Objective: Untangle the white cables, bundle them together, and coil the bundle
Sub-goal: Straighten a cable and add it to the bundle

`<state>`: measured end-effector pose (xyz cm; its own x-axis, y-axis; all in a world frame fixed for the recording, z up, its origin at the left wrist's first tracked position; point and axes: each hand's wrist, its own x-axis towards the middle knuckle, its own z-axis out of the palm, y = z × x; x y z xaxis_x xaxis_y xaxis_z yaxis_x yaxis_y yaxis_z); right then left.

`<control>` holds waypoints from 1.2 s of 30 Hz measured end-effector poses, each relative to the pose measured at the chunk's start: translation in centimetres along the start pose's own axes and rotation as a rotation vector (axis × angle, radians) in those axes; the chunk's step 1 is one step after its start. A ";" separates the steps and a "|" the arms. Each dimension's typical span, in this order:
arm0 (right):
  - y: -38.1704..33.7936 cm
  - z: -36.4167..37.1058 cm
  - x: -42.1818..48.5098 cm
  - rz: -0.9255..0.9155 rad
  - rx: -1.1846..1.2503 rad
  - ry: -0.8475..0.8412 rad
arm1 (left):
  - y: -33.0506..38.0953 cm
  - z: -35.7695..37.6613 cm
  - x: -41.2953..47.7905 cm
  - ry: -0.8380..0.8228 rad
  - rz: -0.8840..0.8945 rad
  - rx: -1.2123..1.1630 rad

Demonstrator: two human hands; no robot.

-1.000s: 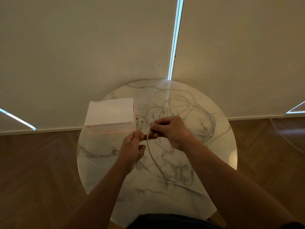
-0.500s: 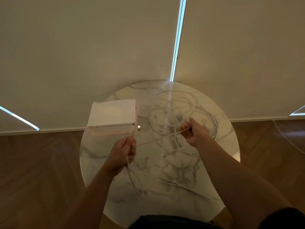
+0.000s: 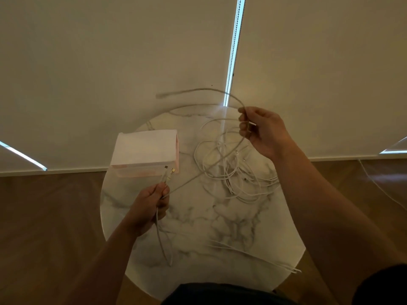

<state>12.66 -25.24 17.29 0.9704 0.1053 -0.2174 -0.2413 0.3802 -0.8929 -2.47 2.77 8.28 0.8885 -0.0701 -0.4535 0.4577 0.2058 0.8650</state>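
Two hands work above a round marble worktop [image 3: 220,221]. The left hand [image 3: 149,204] has its grip closed on a couple of cable ends, thumb and fingers pinching them so the plugs [image 3: 169,172] stick up just in front of a pale pink box [image 3: 144,150]. The right hand [image 3: 265,130], raised higher, grips one strand [image 3: 198,90] that arcs up and leftwards, blurred. Most of the white cables [image 3: 229,172] lie in a loose tangle on the worktop's far right part, below the right hand. Further loose lengths [image 3: 253,254] trail to the near right edge.
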 end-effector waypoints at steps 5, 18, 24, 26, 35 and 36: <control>7.2 -4.1 -2.0 0.254 -0.281 0.250 | 0.7 0.6 0.4 0.000 0.016 -0.006; 16.5 -14.5 -13.0 0.401 0.049 0.538 | -0.4 2.2 0.7 -0.127 0.023 0.374; 15.4 -14.3 -11.8 0.468 0.417 0.670 | -0.1 2.5 0.3 -0.195 -0.045 0.374; 14.1 -14.1 -10.5 0.433 0.356 0.707 | 0.0 2.0 0.3 -0.160 -0.039 0.341; 12.6 -12.9 -9.5 0.363 0.013 0.571 | 0.7 1.7 0.5 -0.079 0.032 0.220; 13.1 -13.3 -10.0 0.393 -0.025 0.617 | 0.6 1.7 0.5 -0.078 0.038 0.228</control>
<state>-0.07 -33.55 2.55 0.6438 -0.3095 -0.6998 -0.5802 0.3988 -0.7102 -1.69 1.19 8.91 0.9011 -0.1432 -0.4092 0.4114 -0.0157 0.9113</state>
